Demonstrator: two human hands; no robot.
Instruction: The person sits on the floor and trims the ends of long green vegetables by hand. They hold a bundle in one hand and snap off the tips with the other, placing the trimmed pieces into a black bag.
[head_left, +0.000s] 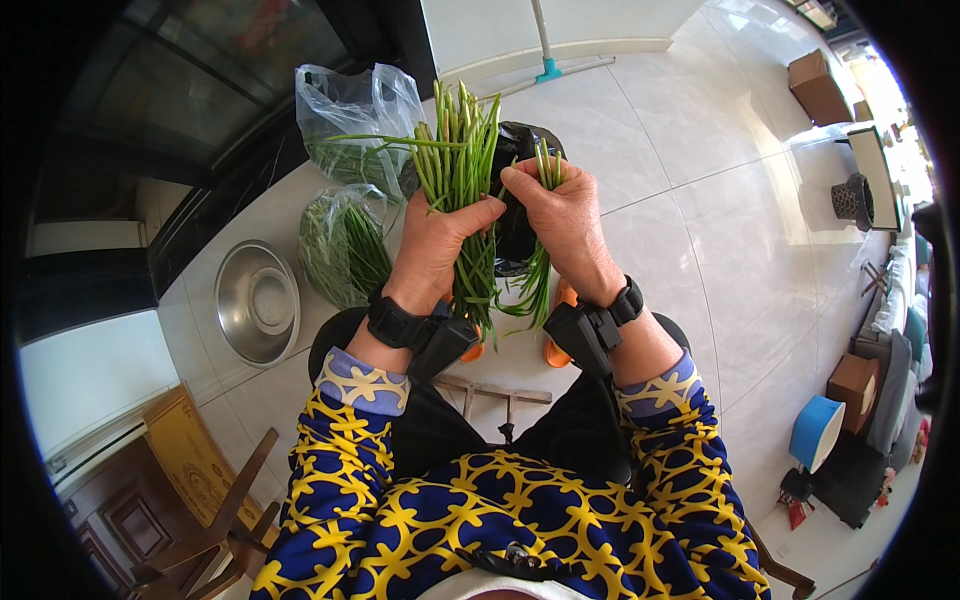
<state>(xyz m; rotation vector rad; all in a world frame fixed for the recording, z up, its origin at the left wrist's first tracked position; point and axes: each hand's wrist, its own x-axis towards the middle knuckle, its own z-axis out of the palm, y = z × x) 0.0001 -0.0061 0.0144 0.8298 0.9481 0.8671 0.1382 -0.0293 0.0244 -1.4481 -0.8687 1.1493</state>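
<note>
My left hand (442, 232) grips a thick bunch of garlic chives (457, 161), cut ends up and leaf tips hanging down. A few stalks stick out sideways to the left from that bunch. In my right hand (559, 214) is a smaller bundle of chives (536, 289), its pale ends rising above the fingers and its leaves drooping below. Thumb and forefinger of that hand are pressed close together. Behind and between the hands stands a black plastic bag (517, 240), partly hidden by them.
Left of my hands, a clear plastic bag (360, 112) and another bag of chives (345, 244) rest on the tiled floor. A metal basin (257, 304) lies nearer the cabinet. A floor squeegee (548, 70) leans at the far wall. Orange shoes (557, 352) show below my hands.
</note>
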